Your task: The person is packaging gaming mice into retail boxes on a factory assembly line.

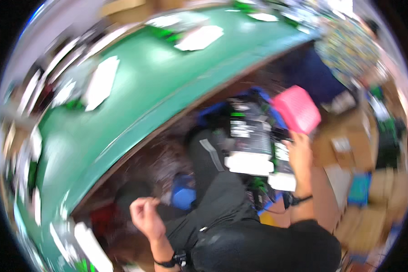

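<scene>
My right hand (300, 154) reaches over a blue crate (279, 113) on the right. Its fingers lie at the edge of a small black and white box (282, 170) with a white end flap; blur hides whether they grip it. A larger black box (250, 136) with white and green print lies beside it in the crate, also with a white flap. My left hand (147, 218) is raised apart from everything, left of my dark-clothed legs. Its fingers are curled in, and nothing shows in them.
A green-topped table (145, 104) curves across the left and back, bearing white cards and clear packets. A pink plastic piece (298, 110) stands behind the crate. Cardboard boxes (349, 145) crowd the right side. Another person in a patterned top (349, 50) is at the far right.
</scene>
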